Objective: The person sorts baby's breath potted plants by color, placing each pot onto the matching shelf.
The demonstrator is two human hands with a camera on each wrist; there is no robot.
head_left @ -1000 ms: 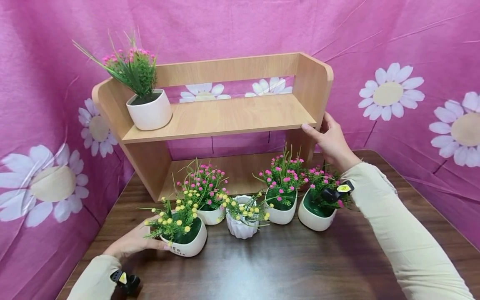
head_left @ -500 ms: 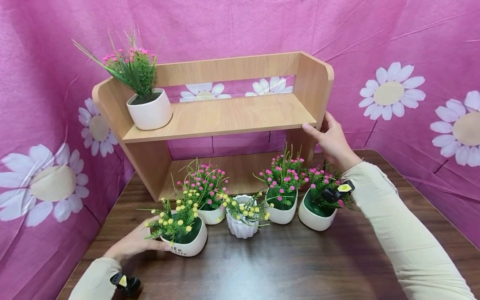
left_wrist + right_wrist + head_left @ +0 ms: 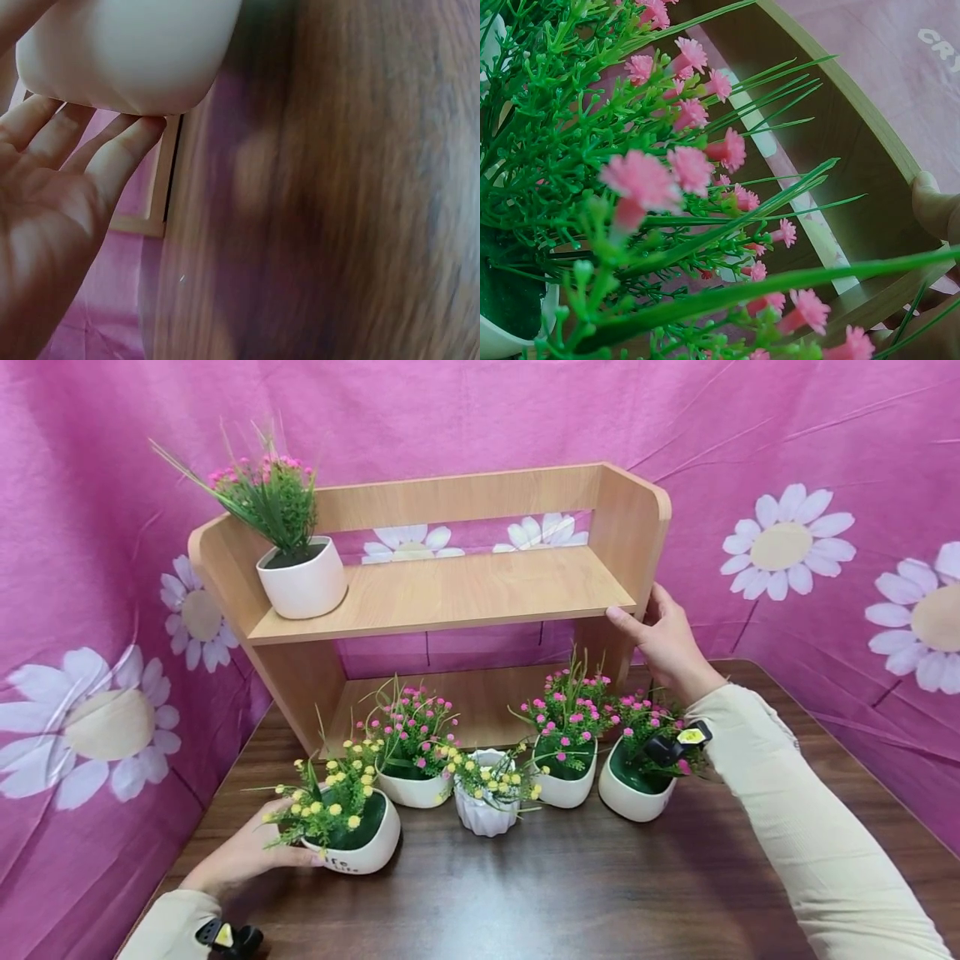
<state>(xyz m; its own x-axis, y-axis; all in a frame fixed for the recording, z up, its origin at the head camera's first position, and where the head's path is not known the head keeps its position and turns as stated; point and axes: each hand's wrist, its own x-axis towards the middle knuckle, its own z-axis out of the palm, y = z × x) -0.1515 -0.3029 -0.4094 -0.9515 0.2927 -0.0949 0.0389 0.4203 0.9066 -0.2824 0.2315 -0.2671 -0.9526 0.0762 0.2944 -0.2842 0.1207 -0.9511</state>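
Observation:
My left hand grips a white pot of yellow flowers at the table's left front; its thumb lies on the front, and in the left wrist view the fingers curl against the pot. My right hand holds the right side of the wooden shelf, thumb on the middle board's front edge. On that board's left end stands a white pot with pink flowers and long grass. In the right wrist view, pink flowers partly cover the shelf beside the thumb.
Before the shelf stand a pink-flowered pot, a ribbed white pot with yellow flowers, and two more pink-flowered pots. The brown table extends in front. A pink cloth with daisies hangs behind.
My left hand has moved slightly left with the yellow-flowered pot, uncovering more of the pink-flowered pot beside it. My right hand keeps its hold on the shelf.

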